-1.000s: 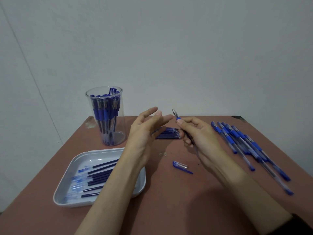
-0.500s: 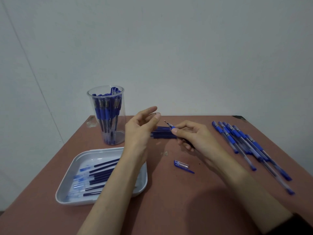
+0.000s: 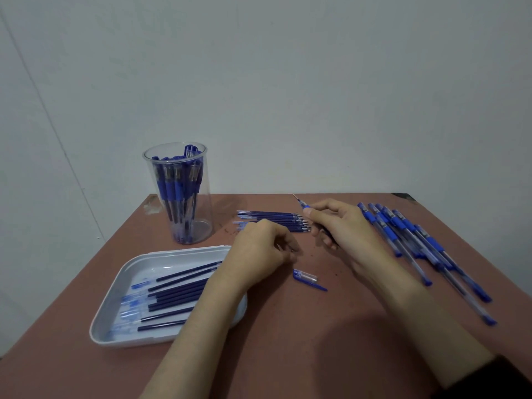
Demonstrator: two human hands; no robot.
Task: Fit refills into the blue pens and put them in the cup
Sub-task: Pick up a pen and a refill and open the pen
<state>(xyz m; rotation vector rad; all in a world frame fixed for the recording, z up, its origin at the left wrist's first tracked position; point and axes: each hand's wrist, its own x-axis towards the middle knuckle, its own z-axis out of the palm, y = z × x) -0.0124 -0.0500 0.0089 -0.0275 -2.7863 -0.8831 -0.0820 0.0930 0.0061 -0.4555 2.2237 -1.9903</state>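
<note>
Pen assembly at a reddish-brown table (image 3: 288, 341): a person's right hand (image 3: 342, 226) pinches a blue pen (image 3: 301, 206) between thumb and curled fingers, its bare tip angled up and to the left. The left hand (image 3: 259, 251) hovers low just beside it, knuckles up and fingers curled toward the tabletop; whether they hold anything cannot be told. Behind the left hand lies a row of loose refills (image 3: 273, 218), roughly ten side by side (the nearest are partly hidden by the knuckles). One clear-and-blue cap (image 3: 306, 277) lies alone in front of the hands. At the far left a clear cup (image 3: 203, 226) stands upright, packed with capped pens (image 3: 172, 185) too bunched to count. At the near left a white tray (image 3: 109, 338) holds about eight dark refills (image 3: 178, 292). To the right, some seven spare pens (image 3: 417, 243) lie fanned on the table. Print on the barrels is too small to read.
</note>
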